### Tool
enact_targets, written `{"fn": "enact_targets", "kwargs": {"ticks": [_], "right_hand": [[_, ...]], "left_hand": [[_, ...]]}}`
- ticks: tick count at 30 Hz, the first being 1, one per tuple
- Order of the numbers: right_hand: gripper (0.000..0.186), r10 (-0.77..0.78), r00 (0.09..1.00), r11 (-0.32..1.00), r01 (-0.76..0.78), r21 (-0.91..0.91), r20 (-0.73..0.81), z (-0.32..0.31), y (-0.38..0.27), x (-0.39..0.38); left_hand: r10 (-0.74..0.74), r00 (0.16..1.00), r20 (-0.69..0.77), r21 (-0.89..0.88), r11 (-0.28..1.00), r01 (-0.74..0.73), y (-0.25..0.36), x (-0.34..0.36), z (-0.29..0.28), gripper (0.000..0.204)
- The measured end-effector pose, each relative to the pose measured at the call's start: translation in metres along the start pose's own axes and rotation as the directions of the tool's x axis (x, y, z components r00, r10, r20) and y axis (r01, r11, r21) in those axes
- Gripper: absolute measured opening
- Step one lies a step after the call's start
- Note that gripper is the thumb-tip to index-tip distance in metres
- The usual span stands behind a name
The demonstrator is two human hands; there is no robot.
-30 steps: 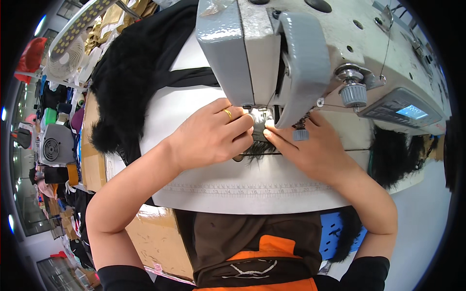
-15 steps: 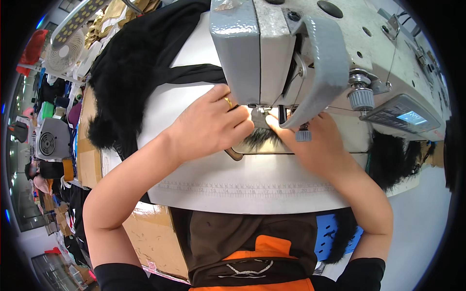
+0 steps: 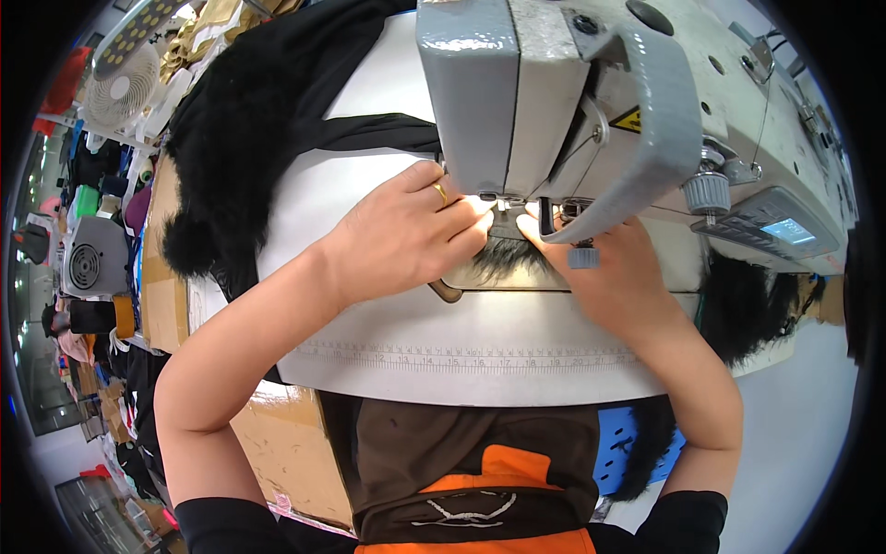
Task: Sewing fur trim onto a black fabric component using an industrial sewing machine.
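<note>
A dark piece of fabric with a black fur edge point(image 3: 506, 258) lies under the needle area of a grey and white sewing machine point(image 3: 466, 102). My left hand point(image 3: 406, 231), with a ring on one finger, is closed at the fabric's left side, fingers curled and their tips near the presser foot. On the other side my right hand point(image 3: 614, 277) grips the fabric's right edge, its thumb beside the needle area. The machine's grey guard and a knob partly hide the right fingers. Behind my left hand a black cloth strip point(image 3: 378, 133) runs toward the machine head.
A heap of black furry cloth point(image 3: 231, 138) covers the left of the white table point(image 3: 369, 369), which has a printed ruler along its front. More black fur point(image 3: 752, 305) hangs at the right. Below are a cardboard box point(image 3: 286, 452) and a blue perforated container point(image 3: 616, 450).
The machine sits slightly further right in the picture as the view shifts. Both hands stay beside the needle with little movement, and the fur edge shows slightly more between them.
</note>
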State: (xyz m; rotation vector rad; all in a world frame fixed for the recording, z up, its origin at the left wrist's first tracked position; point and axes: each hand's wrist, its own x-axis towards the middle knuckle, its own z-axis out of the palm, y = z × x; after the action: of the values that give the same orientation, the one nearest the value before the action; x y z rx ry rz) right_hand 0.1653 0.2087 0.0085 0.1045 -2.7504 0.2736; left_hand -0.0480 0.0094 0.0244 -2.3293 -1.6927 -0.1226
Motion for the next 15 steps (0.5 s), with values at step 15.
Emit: {"fn": "enact_targets", "kwargs": {"ticks": [15], "right_hand": [[0.026,0.116,0.98,0.988,-0.098,-0.118,0.162,0.009,0.02,-0.012]], "left_hand": [[-0.043,0.989,-0.143,-0.044,0.998,0.037,-0.005,0.001,0.011,0.012]]}}
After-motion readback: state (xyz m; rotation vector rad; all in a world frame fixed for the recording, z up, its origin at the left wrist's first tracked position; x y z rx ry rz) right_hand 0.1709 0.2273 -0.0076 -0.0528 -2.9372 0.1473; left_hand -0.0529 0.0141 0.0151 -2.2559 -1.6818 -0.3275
